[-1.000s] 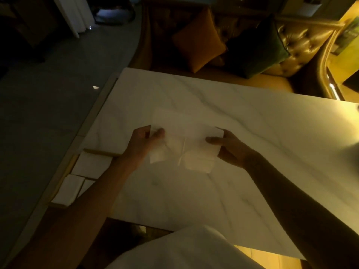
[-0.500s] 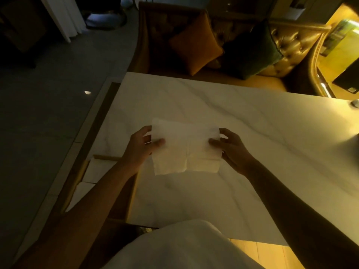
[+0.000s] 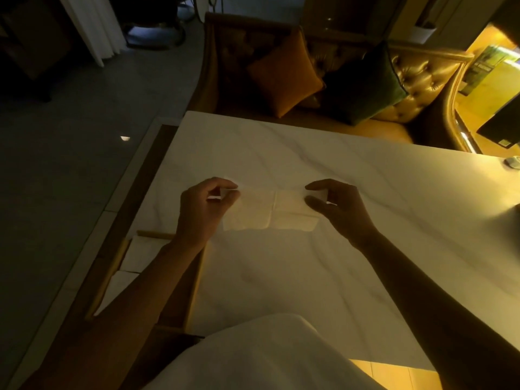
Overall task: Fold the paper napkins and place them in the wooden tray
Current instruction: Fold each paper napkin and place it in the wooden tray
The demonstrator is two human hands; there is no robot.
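Pinching the limp, feather-light napkin [image 3: 270,212] at nine and three o'clock, my left hand [image 3: 204,209] and right hand [image 3: 337,209] grip its top corners, tray [image 3: 107,280] at seven.

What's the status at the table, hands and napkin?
Left hand and right hand pinching opposite ends of the napkin over the marble table. Wooden tray at left, folded napkins inside. Nothing in the way.
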